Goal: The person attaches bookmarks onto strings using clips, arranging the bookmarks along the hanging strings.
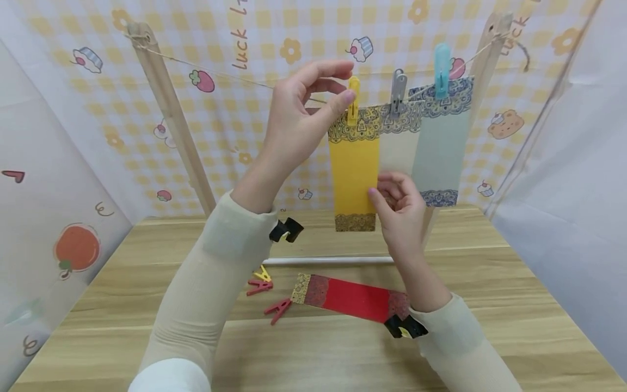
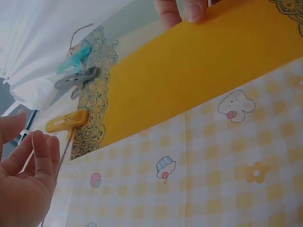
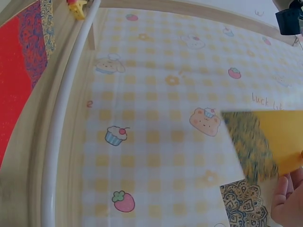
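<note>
A yellow card with patterned bands [image 1: 355,174] hangs from a string, clipped at its top by a yellow clothespin [image 1: 353,100]. Just left of that clothespin is my left hand [image 1: 303,111]; the left wrist view shows its thumb and fingertips spread apart, with a gap to the clothespin [image 2: 67,121]. Lower down, my right hand [image 1: 403,209] pinches the card's right edge, thumb in front and fingers behind. Beside it hang a cream card [image 1: 395,152] under a grey clothespin [image 1: 398,90] and a pale green card [image 1: 438,147] under a turquoise clothespin [image 1: 442,71].
Two wooden posts, left [image 1: 171,114] and right [image 1: 485,65], carry the string. A red card [image 1: 356,298] lies on the wooden table [image 1: 495,283] near a loose red clothespin [image 1: 277,311] and other red and yellow ones. A white rod [image 1: 328,261] crosses behind, before a checked cloth.
</note>
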The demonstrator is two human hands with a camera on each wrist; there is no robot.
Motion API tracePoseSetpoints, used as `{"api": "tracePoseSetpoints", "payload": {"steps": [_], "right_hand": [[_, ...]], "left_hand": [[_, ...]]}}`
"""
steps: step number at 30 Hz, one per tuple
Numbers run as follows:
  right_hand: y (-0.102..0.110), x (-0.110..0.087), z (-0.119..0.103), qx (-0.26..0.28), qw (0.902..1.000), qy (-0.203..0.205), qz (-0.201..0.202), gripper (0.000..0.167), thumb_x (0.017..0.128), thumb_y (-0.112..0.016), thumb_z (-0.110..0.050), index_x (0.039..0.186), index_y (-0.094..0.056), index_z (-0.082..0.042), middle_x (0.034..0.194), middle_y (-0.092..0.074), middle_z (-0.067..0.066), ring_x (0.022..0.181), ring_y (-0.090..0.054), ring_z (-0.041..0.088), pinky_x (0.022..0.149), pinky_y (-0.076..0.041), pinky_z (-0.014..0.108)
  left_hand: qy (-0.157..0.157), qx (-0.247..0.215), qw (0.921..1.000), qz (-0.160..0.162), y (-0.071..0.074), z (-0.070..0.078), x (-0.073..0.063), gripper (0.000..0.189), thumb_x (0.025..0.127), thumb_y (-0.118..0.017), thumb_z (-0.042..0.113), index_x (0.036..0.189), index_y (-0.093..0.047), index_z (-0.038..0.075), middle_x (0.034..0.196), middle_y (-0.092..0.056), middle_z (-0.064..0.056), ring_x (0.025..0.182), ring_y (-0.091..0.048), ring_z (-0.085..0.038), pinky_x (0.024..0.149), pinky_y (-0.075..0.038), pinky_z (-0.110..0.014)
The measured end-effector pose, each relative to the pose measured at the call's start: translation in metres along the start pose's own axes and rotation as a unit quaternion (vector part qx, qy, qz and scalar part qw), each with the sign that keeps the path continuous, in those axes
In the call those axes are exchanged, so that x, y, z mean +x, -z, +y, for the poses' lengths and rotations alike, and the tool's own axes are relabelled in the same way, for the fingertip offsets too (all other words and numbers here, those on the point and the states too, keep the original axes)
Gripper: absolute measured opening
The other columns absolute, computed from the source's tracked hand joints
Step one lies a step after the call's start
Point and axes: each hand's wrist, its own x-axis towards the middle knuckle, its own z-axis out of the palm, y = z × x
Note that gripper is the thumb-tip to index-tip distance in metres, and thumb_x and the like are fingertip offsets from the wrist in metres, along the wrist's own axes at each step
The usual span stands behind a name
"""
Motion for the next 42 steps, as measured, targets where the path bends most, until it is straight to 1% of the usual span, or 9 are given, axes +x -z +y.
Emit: {"api": "tracePoseSetpoints", "payload": {"steps": [4, 12, 18, 20, 23, 27, 31, 37, 42], "right_hand": [[0.008, -0.002, 0.002, 0.011, 0.9999, 0.005, -0.01, 0.021, 0.089, -0.066, 0.009, 0.105, -0.064, -0.004, 0.088, -0.074, -0.004, 0.082, -0.069, 0.01, 0.072, -0.056, 0.018], [0.022, -0.009, -0.002, 0.018, 0.9998, -0.005, -0.009, 0.026, 0.088, -0.064, 0.013, 0.103, -0.064, -0.009, 0.089, -0.074, -0.001, 0.084, -0.07, 0.013, 0.077, -0.058, 0.021], [0.036, -0.019, -0.006, -0.043, 0.9987, -0.02, -0.02, 0.026, 0.088, -0.066, 0.011, 0.105, -0.066, -0.008, 0.092, -0.074, -0.005, 0.083, -0.068, 0.008, 0.072, -0.055, 0.017], [0.04, -0.022, -0.007, -0.068, 0.9971, -0.027, -0.021, 0.024, 0.088, -0.066, 0.01, 0.106, -0.066, -0.006, 0.093, -0.074, -0.007, 0.083, -0.067, 0.006, 0.068, -0.053, 0.016], [0.046, -0.026, -0.01, -0.094, 0.9946, -0.037, -0.024, 0.022, 0.088, -0.067, 0.008, 0.109, -0.065, 0.0, 0.094, -0.073, -0.008, 0.085, -0.066, 0.005, 0.07, -0.054, 0.016], [0.052, -0.03, -0.01, -0.118, 0.9912, -0.051, -0.031, 0.023, 0.09, -0.067, 0.006, 0.112, -0.063, 0.004, 0.095, -0.072, -0.01, 0.086, -0.066, 0.003, 0.073, -0.054, 0.016], [0.056, -0.032, -0.009, -0.137, 0.9877, -0.063, -0.042, 0.023, 0.091, -0.067, 0.003, 0.114, -0.063, 0.004, 0.094, -0.072, -0.012, 0.086, -0.066, 0.002, 0.071, -0.053, 0.016], [0.056, -0.033, -0.005, -0.173, 0.9774, -0.088, -0.084, 0.025, 0.094, -0.066, -0.004, 0.116, -0.062, 0.004, 0.097, -0.07, -0.016, 0.087, -0.065, 0.002, 0.071, -0.053, 0.017], [0.049, -0.033, 0.001, -0.173, 0.9724, -0.102, -0.119, 0.024, 0.094, -0.067, -0.006, 0.116, -0.063, 0.003, 0.099, -0.068, -0.015, 0.088, -0.064, 0.002, 0.072, -0.054, 0.018]], "left_hand": [[-0.022, 0.002, 0.9998, -0.004, -0.001, 0.004, -0.004, 0.031, 0.093, -0.068, 0.004, 0.122, -0.065, -0.004, 0.12, -0.066, -0.012, 0.101, -0.063, -0.014, 0.074, -0.06, -0.03], [-0.024, 0.009, 0.9996, -0.016, 0.001, 0.015, -0.017, 0.029, 0.092, -0.067, 0.002, 0.121, -0.065, -0.004, 0.12, -0.066, -0.013, 0.103, -0.062, -0.014, 0.078, -0.061, -0.029], [-0.035, 0.048, 0.9981, -0.017, 0.008, 0.011, -0.035, 0.03, 0.092, -0.068, 0.003, 0.121, -0.066, -0.002, 0.119, -0.067, -0.011, 0.106, -0.061, -0.014, 0.07, -0.06, -0.026], [-0.042, 0.05, 0.9978, -0.014, 0.01, 0.008, -0.041, 0.03, 0.091, -0.069, 0.002, 0.121, -0.066, -0.003, 0.118, -0.067, -0.012, 0.107, -0.061, -0.016, 0.067, -0.059, -0.024], [-0.045, 0.045, 0.9979, -0.01, 0.014, 0.005, -0.051, 0.03, 0.091, -0.068, 0.001, 0.12, -0.066, -0.004, 0.119, -0.067, -0.013, 0.107, -0.06, -0.018, 0.065, -0.058, -0.023], [-0.039, 0.042, 0.9983, -0.008, 0.019, 0.0, -0.066, 0.029, 0.091, -0.068, 0.001, 0.12, -0.066, -0.004, 0.119, -0.066, -0.014, 0.108, -0.06, -0.018, 0.067, -0.059, -0.025], [-0.036, 0.046, 0.9982, -0.008, 0.022, -0.003, -0.082, 0.029, 0.091, -0.068, -0.001, 0.119, -0.066, -0.004, 0.118, -0.066, -0.015, 0.108, -0.06, -0.022, 0.069, -0.06, -0.026], [-0.007, 0.056, 0.9984, 0.001, 0.028, -0.009, -0.104, 0.031, 0.089, -0.069, -0.003, 0.119, -0.066, -0.003, 0.118, -0.068, -0.013, 0.109, -0.06, -0.016, 0.073, -0.059, -0.024], [0.011, 0.06, 0.9979, 0.018, 0.032, -0.015, -0.12, 0.031, 0.088, -0.069, -0.005, 0.118, -0.066, -0.004, 0.118, -0.068, -0.016, 0.109, -0.06, -0.015, 0.073, -0.059, -0.023]]}}
